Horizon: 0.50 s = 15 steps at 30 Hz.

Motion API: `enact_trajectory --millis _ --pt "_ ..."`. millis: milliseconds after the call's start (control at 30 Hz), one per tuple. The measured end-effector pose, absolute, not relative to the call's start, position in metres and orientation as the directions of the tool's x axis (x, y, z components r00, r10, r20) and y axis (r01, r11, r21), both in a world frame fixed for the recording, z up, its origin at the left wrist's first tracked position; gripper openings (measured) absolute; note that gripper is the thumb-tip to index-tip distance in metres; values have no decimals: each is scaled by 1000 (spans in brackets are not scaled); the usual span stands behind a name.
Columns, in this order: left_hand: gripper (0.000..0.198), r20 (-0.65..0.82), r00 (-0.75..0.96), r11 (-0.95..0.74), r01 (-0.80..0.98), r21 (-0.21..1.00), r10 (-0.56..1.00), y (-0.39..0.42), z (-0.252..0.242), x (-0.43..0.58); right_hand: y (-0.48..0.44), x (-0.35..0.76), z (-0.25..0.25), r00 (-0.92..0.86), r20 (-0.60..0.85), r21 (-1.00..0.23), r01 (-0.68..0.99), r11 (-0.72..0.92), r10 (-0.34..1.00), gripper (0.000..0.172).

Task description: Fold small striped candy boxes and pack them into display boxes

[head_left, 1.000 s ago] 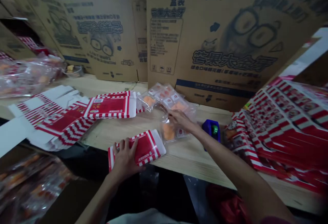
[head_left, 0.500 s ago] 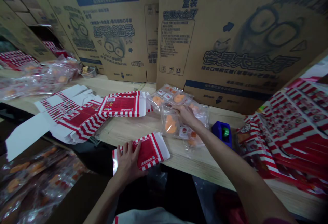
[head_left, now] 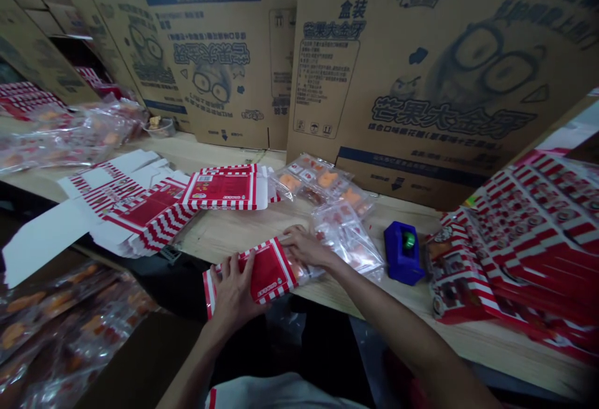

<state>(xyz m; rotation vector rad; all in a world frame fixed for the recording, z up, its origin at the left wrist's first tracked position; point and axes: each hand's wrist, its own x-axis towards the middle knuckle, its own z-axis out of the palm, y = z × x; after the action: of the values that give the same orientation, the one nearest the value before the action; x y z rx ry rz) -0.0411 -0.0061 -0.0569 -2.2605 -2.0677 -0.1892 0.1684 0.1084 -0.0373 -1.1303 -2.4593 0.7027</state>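
Observation:
A small red and white striped carton (head_left: 266, 270) lies at the near edge of the wooden table (head_left: 243, 228). My left hand (head_left: 233, 290) grips its near end, fingers curled over the top. At the carton's open far end my right hand (head_left: 306, 248) pinches a clear packet of orange sweets (head_left: 347, 243), whose near end sits at the carton's mouth. Several more clear packets (head_left: 318, 181) lie just behind.
Flat striped carton blanks (head_left: 140, 206) are spread at the left, with one folded carton (head_left: 227, 189) on top. A blue tape dispenser (head_left: 403, 251) stands at the right beside a pile of filled striped boxes (head_left: 528, 234). Large printed cardboard boxes (head_left: 421, 78) wall the back.
My right hand has pulled back from the packet pile toward me, bringing a clear packet to the open end of the striped carton. The left hand stays on the carton.

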Motion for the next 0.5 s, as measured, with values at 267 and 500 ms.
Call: enact_trajectory --millis 267,500 --pt "119 82 52 -53 999 11 995 -12 -62 -62 94 202 -36 -11 294 -624 756 200 956 39" --pt "114 97 120 -126 990 56 988 -8 -61 -45 55 176 -51 -283 -58 -927 372 54 957 39"
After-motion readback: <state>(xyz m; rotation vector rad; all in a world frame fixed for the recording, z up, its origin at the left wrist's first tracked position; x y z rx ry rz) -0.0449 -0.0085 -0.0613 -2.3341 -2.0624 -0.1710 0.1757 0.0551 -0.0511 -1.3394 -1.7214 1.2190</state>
